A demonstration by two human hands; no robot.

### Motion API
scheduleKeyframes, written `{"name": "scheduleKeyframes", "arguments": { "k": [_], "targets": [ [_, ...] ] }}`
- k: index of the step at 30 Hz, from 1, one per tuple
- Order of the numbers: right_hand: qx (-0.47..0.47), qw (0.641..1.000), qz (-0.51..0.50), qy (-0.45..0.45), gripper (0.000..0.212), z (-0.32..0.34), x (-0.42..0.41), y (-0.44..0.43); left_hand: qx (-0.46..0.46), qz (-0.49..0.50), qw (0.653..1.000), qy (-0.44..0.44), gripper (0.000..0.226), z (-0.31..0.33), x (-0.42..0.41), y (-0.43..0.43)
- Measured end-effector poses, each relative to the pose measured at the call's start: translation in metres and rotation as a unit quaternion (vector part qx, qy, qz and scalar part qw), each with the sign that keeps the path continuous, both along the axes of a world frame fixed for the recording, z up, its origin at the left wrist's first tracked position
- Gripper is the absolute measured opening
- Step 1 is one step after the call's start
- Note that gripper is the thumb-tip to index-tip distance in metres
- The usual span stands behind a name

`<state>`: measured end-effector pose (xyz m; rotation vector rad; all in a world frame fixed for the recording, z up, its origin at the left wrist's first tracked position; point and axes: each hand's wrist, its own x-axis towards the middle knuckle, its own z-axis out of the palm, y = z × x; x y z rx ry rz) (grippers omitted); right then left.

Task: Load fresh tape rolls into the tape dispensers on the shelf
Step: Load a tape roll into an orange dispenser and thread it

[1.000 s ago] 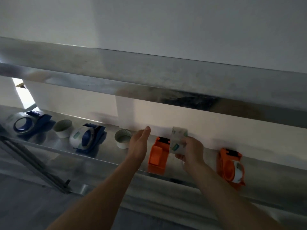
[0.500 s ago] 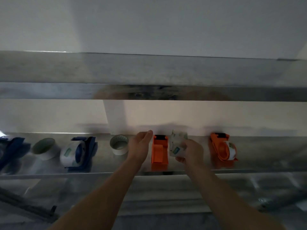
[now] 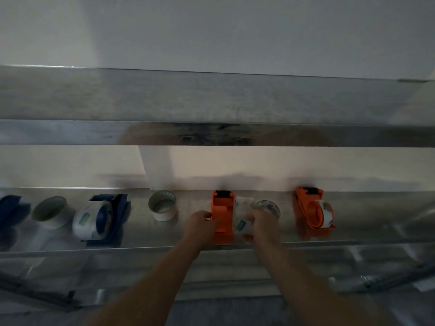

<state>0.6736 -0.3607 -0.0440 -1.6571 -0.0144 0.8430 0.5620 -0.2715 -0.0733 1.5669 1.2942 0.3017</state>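
- Pale wall [image 3: 235, 31] backs two shiny metal shelves in the head view, an upper shelf [image 3: 211, 100] crossing the frame and a lower shelf [image 3: 364, 231] beneath it. The picture is dim and somewhat blurred.
- Near the middle of the lower shelf stands an orange plastic tape dispenser [image 3: 222, 208], its black cutter end toward the wall.
- The left hand [image 3: 202, 223] has its fingers curled against that dispenser's left side and grips it.
- The right hand [image 3: 261, 225] is wrapped round a clear tape roll with a green label [image 3: 242, 217]. It holds the roll on edge, touching the dispenser's right side. Whether the roll sits on the hub cannot be told.
- Just behind the right hand a second clear roll [image 3: 269, 205] lies flat on the lower shelf.
- Further right, well apart, a second orange dispenser [image 3: 310, 208] carries a roll of its own.
- Left of the hands a white roll [image 3: 162, 205] lies flat.
- Beyond it a blue plastic dispenser [image 3: 117, 215] holds a large pale roll.
- Next comes another white roll [image 3: 50, 211].
- At the frame's left edge part of a further blue dispenser [image 3: 11, 208] shows.
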Motion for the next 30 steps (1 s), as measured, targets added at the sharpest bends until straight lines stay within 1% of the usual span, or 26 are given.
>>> {"name": "scheduleKeyframes", "arguments": {
  "k": [3, 6, 8, 9, 11, 12, 14, 18, 21, 26, 30],
  "targets": [
    [0.002, 1.0, 0.013, 0.003, 0.012, -0.006, -0.001, -0.001, 0.009, -0.018, 1.0, 0.019, 0.026, -0.004, 0.002, 0.0],
    [0.007, 0.999, 0.037, -0.013, 0.012, -0.009, -0.001, -0.001, 0.015, -0.032, 0.999, 0.033, 0.016, -0.007, 0.003, 0.002],
    [0.002, 0.998, 0.053, -0.016, 0.009, -0.011, 0.0, 0.001, 0.021, -0.033, 0.999, 0.039, 0.015, -0.005, 0.005, 0.004],
    [-0.002, 0.998, 0.057, -0.013, 0.008, -0.013, 0.001, 0.001, 0.03, -0.025, 0.999, 0.035, 0.015, -0.002, 0.006, 0.007],
    [-0.009, 0.998, 0.065, 0.001, 0.005, -0.017, 0.002, 0.002, 0.039, 0.011, 0.999, -0.003, 0.017, 0.012, 0.014, 0.017],
    [-0.011, 0.997, 0.069, 0.014, 0.008, -0.019, 0.002, 0.003, 0.032, 0.029, 0.999, -0.027, 0.019, 0.022, 0.018, 0.022],
    [-0.013, 0.996, 0.071, 0.042, 0.016, -0.022, 0.001, 0.003, 0.009, 0.047, 0.997, -0.06, 0.015, 0.037, 0.026, 0.032],
    [-0.022, 0.996, 0.065, 0.055, 0.016, -0.022, 0.001, 0.003, -0.037, 0.053, 0.996, -0.065, 0.012, 0.038, 0.029, 0.038],
    [-0.026, 0.995, 0.07, 0.062, 0.018, -0.022, 0.003, 0.005, -0.043, 0.069, 0.994, -0.068, 0.01, 0.034, 0.026, 0.039],
    [-0.034, 0.996, 0.067, 0.056, 0.009, -0.021, 0.002, 0.009, -0.066, 0.077, 0.99, -0.094, 0.013, 0.035, 0.022, 0.039],
    [-0.012, 0.997, 0.05, 0.056, 0.013, -0.016, 0.004, 0.016, -0.069, 0.077, 0.99, -0.101, 0.013, 0.033, 0.022, 0.037]
  ]
}}
